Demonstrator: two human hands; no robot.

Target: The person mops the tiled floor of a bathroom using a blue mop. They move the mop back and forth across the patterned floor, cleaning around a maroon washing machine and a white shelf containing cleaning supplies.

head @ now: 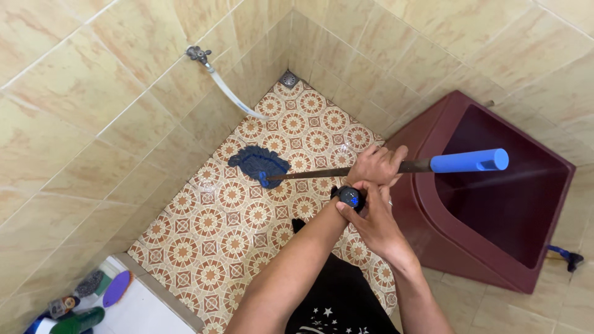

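A single head-worn camera looks steeply down into a tiled corner, from above and behind the person's forearms. The patterned floor [247, 216] fills the middle of the view. The maroon tub [495, 210] lies right of it, the wall tap [199, 54] up left, quite near.

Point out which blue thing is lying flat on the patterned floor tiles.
The dark blue mop head, spread on the floor near the left wall. The bright blue handle grip is up over the maroon tub instead.
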